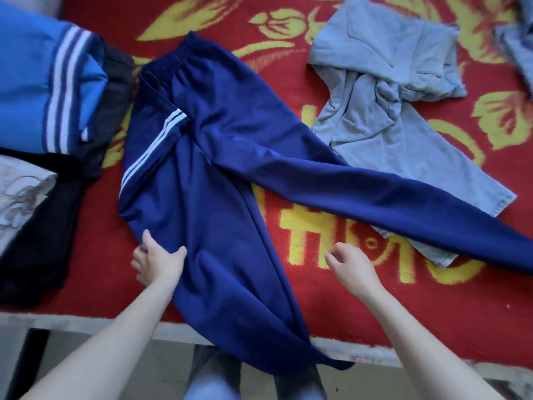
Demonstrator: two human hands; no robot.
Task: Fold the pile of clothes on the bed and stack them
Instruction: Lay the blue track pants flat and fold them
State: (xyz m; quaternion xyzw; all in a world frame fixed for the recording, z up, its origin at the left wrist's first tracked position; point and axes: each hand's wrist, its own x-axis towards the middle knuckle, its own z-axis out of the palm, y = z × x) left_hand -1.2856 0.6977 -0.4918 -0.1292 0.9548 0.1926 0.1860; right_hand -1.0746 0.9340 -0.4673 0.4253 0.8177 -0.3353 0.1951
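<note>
Navy track pants (207,174) with white side stripes lie spread on the red and yellow bed cover (317,307), waistband away from me. One leg hangs over the near bed edge, the other stretches right across pale grey-blue jeans (383,111). My left hand (157,259) rests on the left edge of the near leg, thumb on top of the cloth and fingers at its edge. My right hand (350,265) hovers over the bare cover right of that leg, fingers loosely curled, holding nothing.
A stack of folded clothes sits at the left: a bright blue garment with white stripes (43,82) over dark ones (37,241). Another denim piece (516,44) shows at the top right corner. The bed's pale near edge (375,352) runs below the cover.
</note>
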